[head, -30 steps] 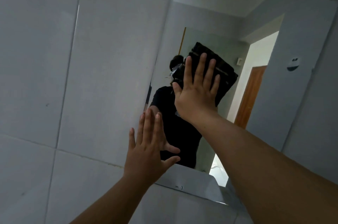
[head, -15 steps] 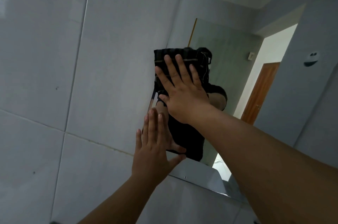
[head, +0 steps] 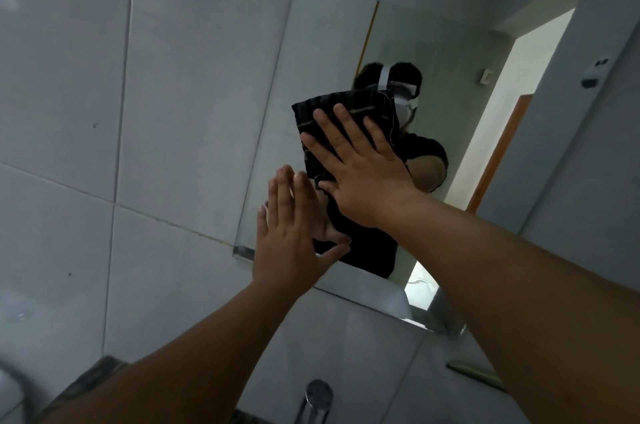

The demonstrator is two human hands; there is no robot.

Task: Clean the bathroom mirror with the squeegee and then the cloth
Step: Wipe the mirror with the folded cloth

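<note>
The bathroom mirror point(head: 433, 52) hangs on the tiled wall and fills the upper right. My right hand point(head: 360, 167) lies flat with spread fingers on a dark folded cloth point(head: 332, 111), pressing it against the glass near the mirror's lower left area. My left hand point(head: 291, 236) rests flat and empty on the glass at the mirror's lower left corner, fingers together, thumb out. No squeegee is in view. The mirror reflects a person in a dark top.
Grey wall tiles point(head: 138, 111) extend to the left of the mirror. A chrome tap point(head: 317, 396) stands at the bottom centre below the mirror's lower edge. A dark counter edge point(head: 93, 371) shows at the bottom left. A doorway is reflected at the right.
My right hand has slid the cloth leftwards and then down across the glass. My left hand stays planted at the mirror's lower left corner. The view has tilted down, showing the tap.
</note>
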